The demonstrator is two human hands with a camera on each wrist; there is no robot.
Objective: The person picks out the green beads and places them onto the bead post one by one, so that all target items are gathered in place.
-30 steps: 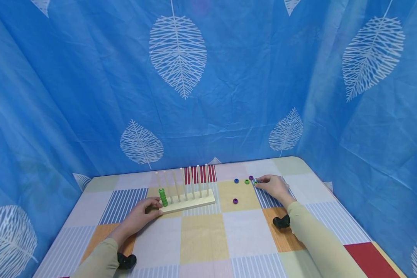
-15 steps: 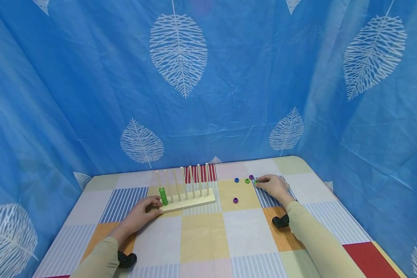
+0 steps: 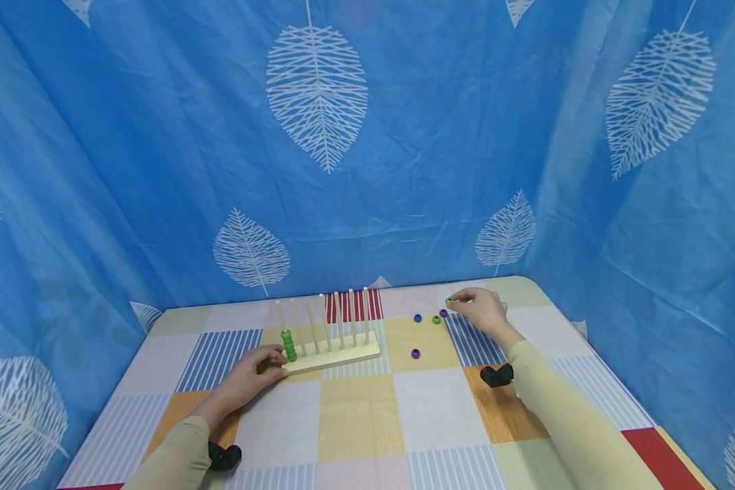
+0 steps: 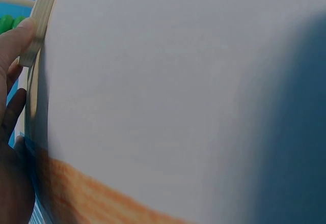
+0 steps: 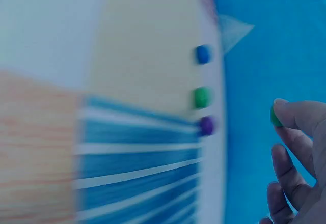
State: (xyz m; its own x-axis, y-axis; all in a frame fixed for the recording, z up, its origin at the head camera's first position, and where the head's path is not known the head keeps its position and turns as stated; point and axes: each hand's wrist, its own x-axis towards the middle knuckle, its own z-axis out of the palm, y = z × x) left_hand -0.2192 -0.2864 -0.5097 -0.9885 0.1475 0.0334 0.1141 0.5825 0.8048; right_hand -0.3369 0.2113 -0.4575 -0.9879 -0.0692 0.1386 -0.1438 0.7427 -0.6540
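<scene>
A wooden peg rack (image 3: 343, 358) with several upright pegs stands left of the table's middle. Green beads (image 3: 288, 346) are stacked on its leftmost peg; the other pegs are bare. My left hand (image 3: 251, 374) grips the rack's left end, thumb along the front edge of the base, as the left wrist view also shows. Raised over the far right part of the table, my right hand (image 3: 482, 311) pinches a green bead (image 5: 274, 116) between thumb and forefinger. Its other fingers are loosely bent. Below and left of it lie a purple bead (image 3: 444, 313) and another green bead (image 3: 436, 319).
A blue bead (image 3: 418, 318) lies left of the loose green one. Nearer to me is a second purple bead (image 3: 415, 354). A patchwork-patterned cloth (image 3: 355, 415) covers the table, and blue leaf-print curtains (image 3: 404, 170) enclose its back and sides.
My right hand has lifted the green bead off the cloth, moving up and slightly away. The left hand and the rack have stayed in place.
</scene>
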